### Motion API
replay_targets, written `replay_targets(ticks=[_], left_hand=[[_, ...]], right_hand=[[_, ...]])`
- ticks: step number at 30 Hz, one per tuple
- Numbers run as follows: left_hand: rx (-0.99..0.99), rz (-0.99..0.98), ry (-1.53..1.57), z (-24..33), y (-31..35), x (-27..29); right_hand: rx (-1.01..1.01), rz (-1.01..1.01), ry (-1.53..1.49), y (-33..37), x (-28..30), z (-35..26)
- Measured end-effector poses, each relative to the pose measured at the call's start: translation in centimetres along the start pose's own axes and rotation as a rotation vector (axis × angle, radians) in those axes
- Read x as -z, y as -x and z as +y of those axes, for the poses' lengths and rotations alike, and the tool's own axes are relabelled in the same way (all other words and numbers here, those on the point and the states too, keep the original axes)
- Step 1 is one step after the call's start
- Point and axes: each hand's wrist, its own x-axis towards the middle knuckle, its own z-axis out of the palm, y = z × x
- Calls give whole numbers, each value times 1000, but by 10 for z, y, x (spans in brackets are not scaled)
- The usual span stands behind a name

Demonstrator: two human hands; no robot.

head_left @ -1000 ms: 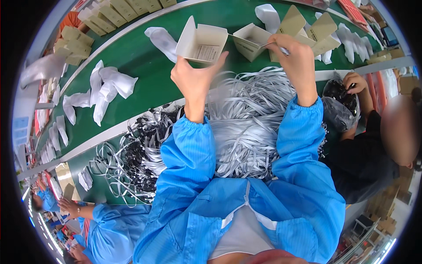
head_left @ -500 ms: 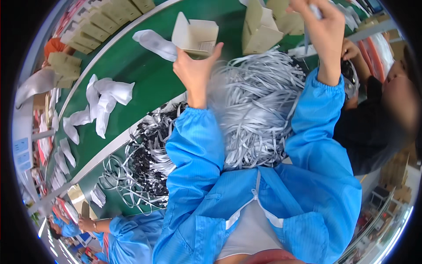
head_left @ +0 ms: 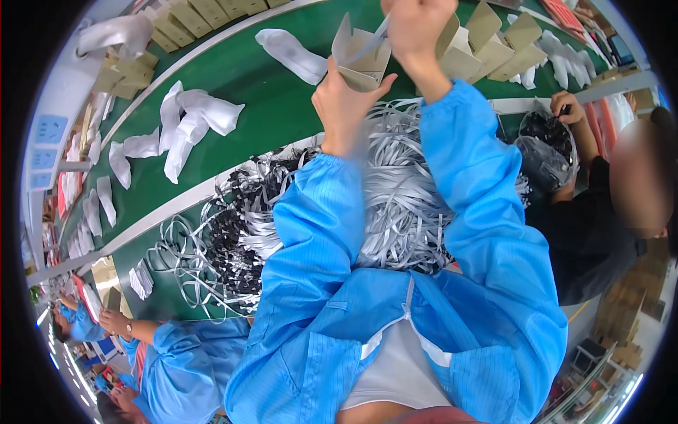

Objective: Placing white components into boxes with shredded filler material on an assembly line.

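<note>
My left hand (head_left: pixel 344 106) grips the near side of a small open cardboard box (head_left: pixel 364 79), thumb on its right and fingers on its left. The box's lid flap stands up. Over the box's right side is my right hand (head_left: pixel 421 34), its fingers closed on a light grey flat strap (head_left: pixel 373 42) that hangs down into the box. Below my hands a large heap of grey straps (head_left: pixel 402 198) lies on the bench. Left of it is a pile of straps with black ends (head_left: pixel 236 247). A white padded pouch (head_left: pixel 291 56) lies just left of the box.
More open boxes (head_left: pixel 487 53) stand to the right. White pouches (head_left: pixel 191 127) lie on the green bench (head_left: pixel 268 116) at left, and closed boxes (head_left: pixel 187 25) line the far left. At right, a co-worker's hands hold a clear bag of black parts (head_left: pixel 547 145); another person in blue (head_left: pixel 183 360) works lower left.
My right hand has come left and down, bringing the strap into the box. My view has shifted, so the bench things sit differently in the picture; my left hand still holds the box.
</note>
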Motion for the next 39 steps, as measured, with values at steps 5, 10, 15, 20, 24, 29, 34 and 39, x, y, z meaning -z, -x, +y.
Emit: replay_targets(ticks=[5,10,15,20,24,29,34,39], left_hand=[[56,-14,31,-7,0,3],[147,-70,9,-12,-2,0],[123,-209,114,5,-3,3],[154,-290,195,-8,1,2],[113,-344,177,-13,6,-5],[130,-417,218,-11,3,-6],[120,-468,233,-13,3,-8],[75,-473,236,-16,6,-14]], right_hand=[[-77,-461,183,41,-1,-3],[173,-841,296,23,24,-4],[-79,-1172,536,7,49,1],[-2,-900,551,0,52,-29],[-116,-703,673,28,76,-50],[-602,-737,487,50,101,-22],[-839,-699,272,38,105,-9],[-677,-386,-72,-6,69,-38]])
